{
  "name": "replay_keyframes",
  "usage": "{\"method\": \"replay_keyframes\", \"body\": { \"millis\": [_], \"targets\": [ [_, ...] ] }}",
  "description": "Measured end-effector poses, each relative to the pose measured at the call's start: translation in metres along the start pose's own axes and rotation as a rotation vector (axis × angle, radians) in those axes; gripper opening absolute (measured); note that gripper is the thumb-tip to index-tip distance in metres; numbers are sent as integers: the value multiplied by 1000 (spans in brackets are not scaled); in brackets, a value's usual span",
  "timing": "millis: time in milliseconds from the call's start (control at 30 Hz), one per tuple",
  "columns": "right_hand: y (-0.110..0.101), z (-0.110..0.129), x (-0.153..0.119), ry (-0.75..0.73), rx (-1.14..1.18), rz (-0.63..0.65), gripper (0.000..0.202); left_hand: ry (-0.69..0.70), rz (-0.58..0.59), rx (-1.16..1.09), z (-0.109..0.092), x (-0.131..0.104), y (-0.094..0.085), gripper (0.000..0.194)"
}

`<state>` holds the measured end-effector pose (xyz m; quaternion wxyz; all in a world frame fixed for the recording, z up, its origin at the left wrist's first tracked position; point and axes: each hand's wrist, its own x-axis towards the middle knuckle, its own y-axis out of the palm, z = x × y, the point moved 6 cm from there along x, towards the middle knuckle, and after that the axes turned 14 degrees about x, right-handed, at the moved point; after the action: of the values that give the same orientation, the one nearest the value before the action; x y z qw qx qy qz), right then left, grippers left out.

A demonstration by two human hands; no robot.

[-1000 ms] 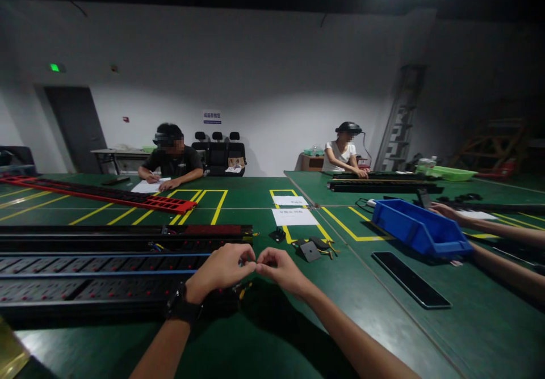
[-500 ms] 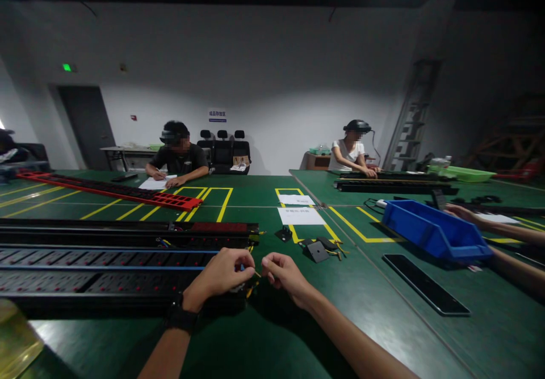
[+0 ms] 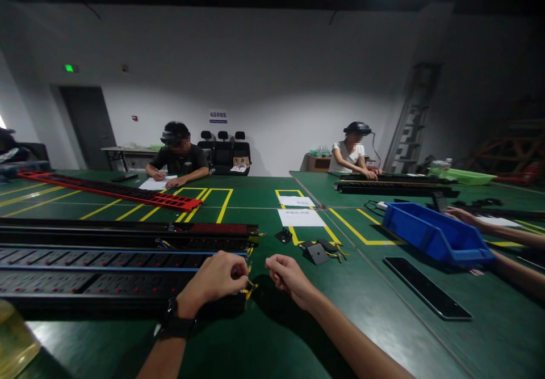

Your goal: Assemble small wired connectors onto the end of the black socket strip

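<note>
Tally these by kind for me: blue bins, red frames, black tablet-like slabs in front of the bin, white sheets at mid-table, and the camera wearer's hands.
Blue bin: 1
Red frame: 1
Black slab: 1
Far white sheet and near white sheet: 2
Left hand and right hand: 2
Total: 7

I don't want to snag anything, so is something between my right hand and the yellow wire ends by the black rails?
Nothing visible: the green tabletop shows in the gap between your right hand and the yellow wire ends. Your left hand is right beside them; whether it grips one is unclear.
</note>
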<state>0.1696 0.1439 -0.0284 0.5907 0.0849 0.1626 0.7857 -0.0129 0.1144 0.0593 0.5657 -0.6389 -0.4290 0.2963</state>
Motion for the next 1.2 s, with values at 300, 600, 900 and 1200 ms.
{"method": "replay_keyframes", "body": {
  "millis": [300, 600, 900, 1200],
  "targets": [
    [9, 2, -3, -55, -284, 154, 31, -8, 17, 48, -8, -2, -2, 22],
    [15, -1, -5, -197, -498, 288, 18, -22, 56, 54, -12, -2, -3, 27],
    [21, 3, -11, -286, -588, 277, 9, -5, 57, 53, -9, 0, 2, 27],
    [24, 2, -12, -396, -664, 254, 19, 59, 24, 29, -17, 1, 10, 28]
  ]
}}
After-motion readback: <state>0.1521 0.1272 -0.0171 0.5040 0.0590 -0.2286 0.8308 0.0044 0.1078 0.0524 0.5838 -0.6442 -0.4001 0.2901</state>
